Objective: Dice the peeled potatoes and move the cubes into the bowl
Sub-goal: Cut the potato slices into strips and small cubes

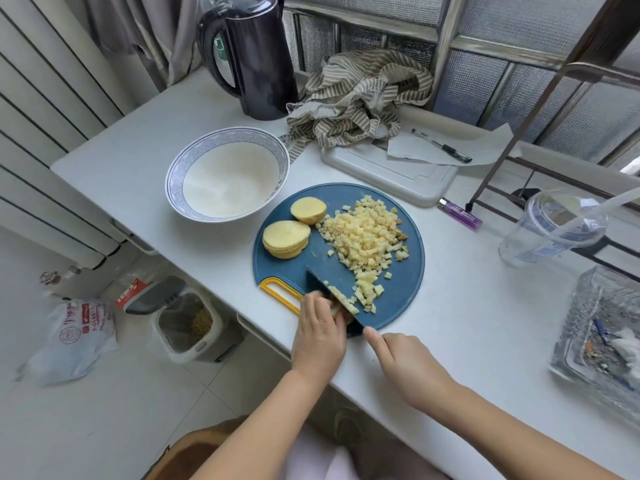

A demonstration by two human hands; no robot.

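A round blue cutting board (408, 282) with a yellow handle lies on the white table. A heap of potato cubes (367, 233) covers its middle. A stack of potato slices (285, 239) and a potato end piece (308, 210) sit at its left. My left hand (320, 336) holds down potato strips (341, 301) at the board's near edge, fingers curled over them. My right hand (401, 363) grips a dark knife (329, 291), index finger along the spine, blade down in the strips. The white bowl (173, 174) with a blue patterned rim stands left of the board, holding no cubes.
A dark kettle (256, 60) and a striped cloth (360, 98) are at the back. A white board (391, 174) with paper and a pen (443, 146) lies behind. A purple lighter (459, 213), plastic cup (550, 233) and glass tray (602, 341) are on the right. A bin (187, 323) stands on the floor.
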